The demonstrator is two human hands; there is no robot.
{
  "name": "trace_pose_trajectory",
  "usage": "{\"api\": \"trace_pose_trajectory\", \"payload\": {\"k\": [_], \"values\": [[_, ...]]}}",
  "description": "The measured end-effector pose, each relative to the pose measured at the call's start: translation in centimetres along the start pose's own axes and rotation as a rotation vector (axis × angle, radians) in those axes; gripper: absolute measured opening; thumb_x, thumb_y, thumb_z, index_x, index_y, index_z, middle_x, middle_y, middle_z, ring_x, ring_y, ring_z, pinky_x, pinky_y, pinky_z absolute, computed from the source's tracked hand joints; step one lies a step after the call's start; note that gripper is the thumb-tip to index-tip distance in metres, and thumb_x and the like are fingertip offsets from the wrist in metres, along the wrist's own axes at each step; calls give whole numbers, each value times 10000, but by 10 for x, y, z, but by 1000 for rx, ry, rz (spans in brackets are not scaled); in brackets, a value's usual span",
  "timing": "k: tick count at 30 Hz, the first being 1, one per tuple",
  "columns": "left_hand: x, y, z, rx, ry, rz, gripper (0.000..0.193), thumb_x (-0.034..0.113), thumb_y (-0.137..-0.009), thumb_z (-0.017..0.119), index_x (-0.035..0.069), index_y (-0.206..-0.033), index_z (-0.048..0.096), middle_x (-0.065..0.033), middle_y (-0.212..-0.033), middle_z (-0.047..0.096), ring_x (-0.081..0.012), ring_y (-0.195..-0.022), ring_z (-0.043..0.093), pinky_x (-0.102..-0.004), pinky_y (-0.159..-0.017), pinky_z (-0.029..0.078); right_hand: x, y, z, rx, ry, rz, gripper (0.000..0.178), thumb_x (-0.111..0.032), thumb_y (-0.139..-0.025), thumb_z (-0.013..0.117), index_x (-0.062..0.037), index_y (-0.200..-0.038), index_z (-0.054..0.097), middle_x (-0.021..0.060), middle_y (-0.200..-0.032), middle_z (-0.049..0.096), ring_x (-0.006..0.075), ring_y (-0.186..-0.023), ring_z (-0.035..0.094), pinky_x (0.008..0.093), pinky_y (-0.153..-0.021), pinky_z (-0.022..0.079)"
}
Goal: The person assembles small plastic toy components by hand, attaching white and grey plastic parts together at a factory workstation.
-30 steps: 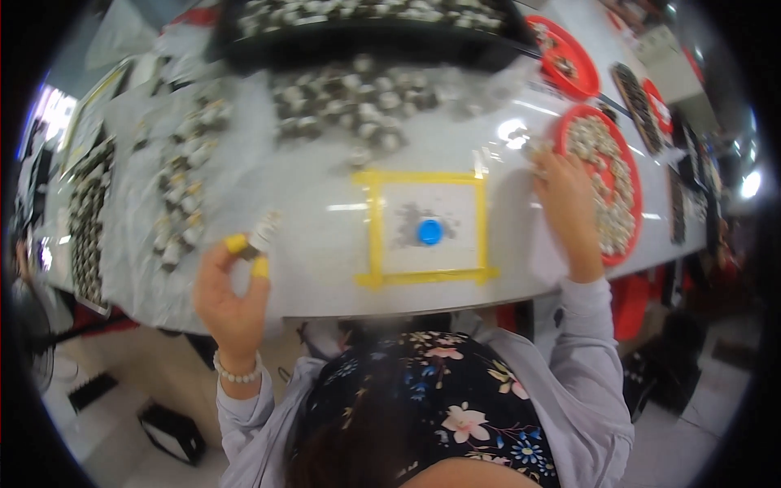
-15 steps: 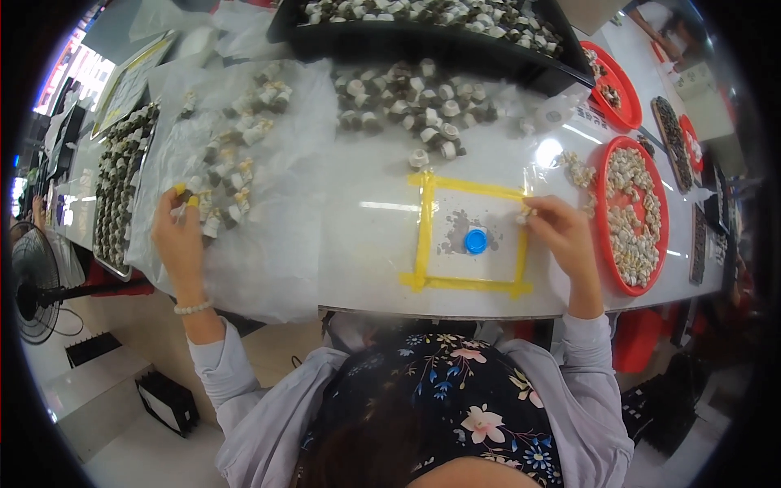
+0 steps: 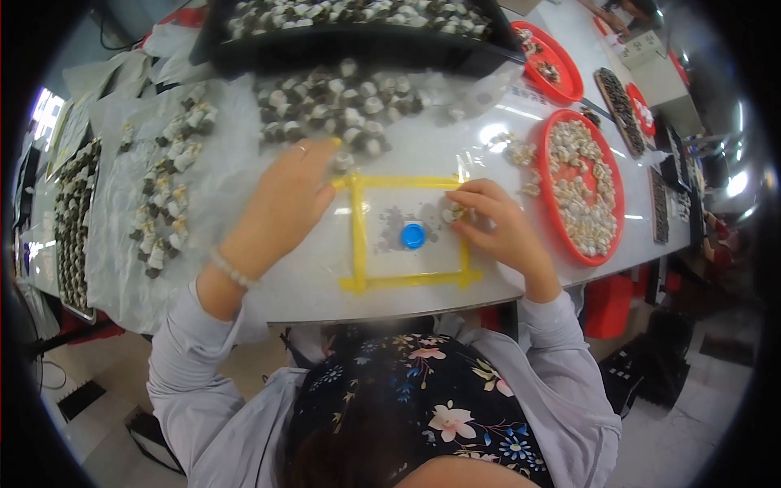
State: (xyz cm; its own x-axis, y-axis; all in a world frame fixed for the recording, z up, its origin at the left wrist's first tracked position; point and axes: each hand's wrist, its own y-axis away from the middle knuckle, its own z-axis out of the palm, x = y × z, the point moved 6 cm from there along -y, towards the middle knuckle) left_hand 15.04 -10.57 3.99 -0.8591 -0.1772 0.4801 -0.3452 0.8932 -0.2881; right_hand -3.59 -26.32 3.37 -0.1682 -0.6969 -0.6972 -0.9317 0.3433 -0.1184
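Note:
My left hand [image 3: 281, 199] reaches over the table, thumb and forefinger apart beside a small white-and-dark piece [image 3: 344, 161]; yellow covers are on its fingertips. Beyond it lies a loose heap of similar pieces [image 3: 354, 110]. My right hand [image 3: 496, 224] pinches a small whitish piece [image 3: 453, 212] over the right side of a yellow tape square [image 3: 356, 244]. Inside that square, a round blue cap-like thing [image 3: 413, 237] sits among grey wet-looking spots.
A black bin [image 3: 366, 49] full of similar pieces stands at the back. To the right are a red tray [image 3: 548, 211] of pale pieces and another red tray [image 3: 573, 85]. Plastic sheeting [image 3: 106, 236] with more pieces covers the left side, beside a packed metal tray [image 3: 77, 236].
My left hand has left the pieces on the plastic sheeting and moved right, toward the heap's near edge. The right hand stays by the tape square with its piece. The view has shifted.

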Motion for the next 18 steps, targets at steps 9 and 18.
{"api": "trace_pose_trajectory", "payload": {"k": [9, 18], "values": [[-1, -7, 16, -67, 263, -122, 264, 18, -756, 545, -14, -1018, 534, -146, -940, 569, -268, -855, 559, -336, -789, 450, -8, 0, 4, -6, 240, -182, 230, -41, -698, 673, -41, -923, 629, 86, -864, 581, 239, -807, 559, 308, -681, 462], [27, 71, 24, -33, 1442, -520, 267, -48, -787, 567, -17, -1050, 535, -57, -1048, 539, -127, -939, 531, -270, -788, 460, -39, -8, 27, -154, 117, -372, 207, -50, -686, 672, -44, -885, 613, 90, -845, 562, 255, -756, 562, 336, -650, 465]]}}
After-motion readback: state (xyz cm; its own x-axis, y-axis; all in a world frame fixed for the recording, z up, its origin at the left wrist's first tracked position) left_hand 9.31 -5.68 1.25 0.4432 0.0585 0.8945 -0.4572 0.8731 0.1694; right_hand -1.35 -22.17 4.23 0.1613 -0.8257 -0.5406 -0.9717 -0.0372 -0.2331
